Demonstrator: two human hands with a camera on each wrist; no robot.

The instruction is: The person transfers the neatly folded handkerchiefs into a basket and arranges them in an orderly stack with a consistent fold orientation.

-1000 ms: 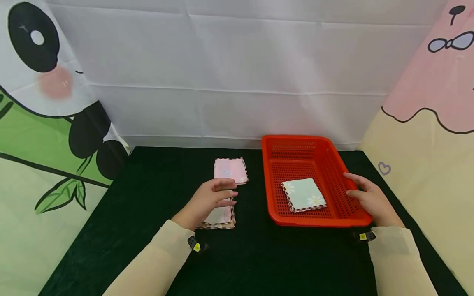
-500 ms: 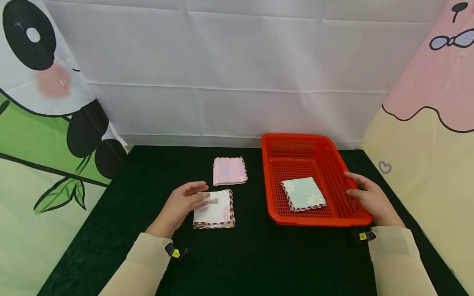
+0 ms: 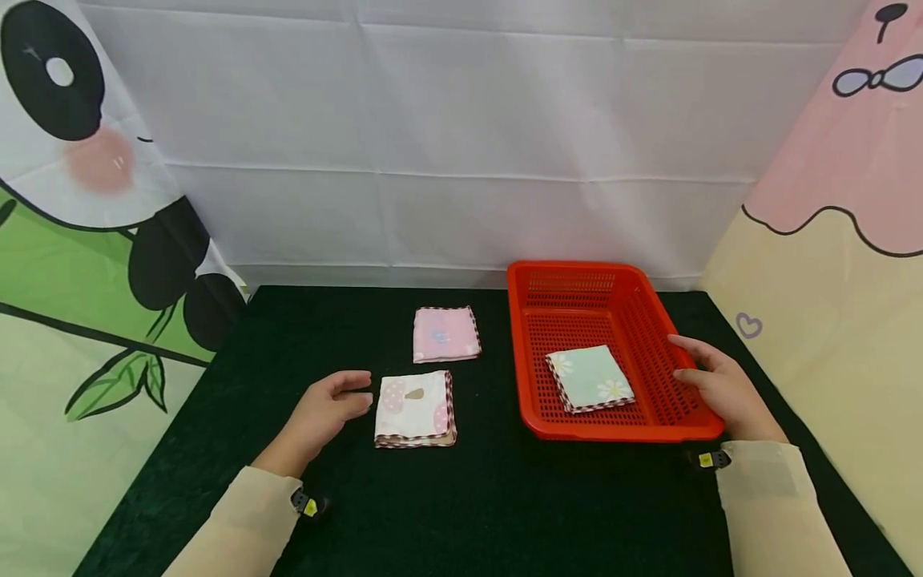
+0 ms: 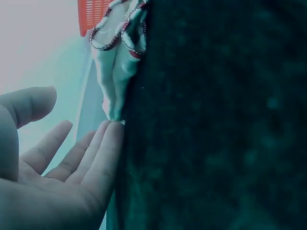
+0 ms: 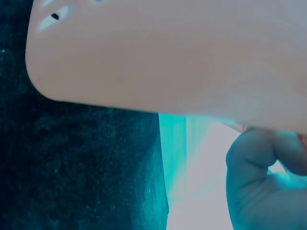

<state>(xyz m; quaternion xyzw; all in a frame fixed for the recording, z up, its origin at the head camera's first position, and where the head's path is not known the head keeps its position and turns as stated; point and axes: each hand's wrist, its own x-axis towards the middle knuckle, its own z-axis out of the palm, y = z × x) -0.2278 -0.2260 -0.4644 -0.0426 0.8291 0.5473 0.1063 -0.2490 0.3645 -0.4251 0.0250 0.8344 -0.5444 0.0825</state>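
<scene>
My left hand [image 3: 320,417] is just left of a white folded handkerchief [image 3: 414,405] with pink spots and checked trim. Its fingers are loosely extended, holding nothing; in the left wrist view the fingertips [image 4: 114,129] overlap the near end of that handkerchief [image 4: 112,72]. Behind lies a pink folded handkerchief [image 3: 445,335]. At the right, my right hand [image 3: 728,397] grips the right rim of a red plastic basket [image 3: 531,401]. Curled fingers [image 5: 254,148] show below the basket's wall [image 5: 144,62] in the right wrist view. Inside the basket rests a pale green folded handkerchief [image 3: 591,378] with daisies.
A dark green cloth [image 3: 505,513] covers the table. White fabric [image 3: 447,144] hangs behind its far edge, and printed cartoon sheets [image 3: 94,336] flank both sides. Between the handkerchiefs and the basket runs a strip of green tabletop.
My left hand has drawn back leftward and toward me, off the white handkerchief, uncovering it fully. The right hand, basket and handkerchiefs stay in place.
</scene>
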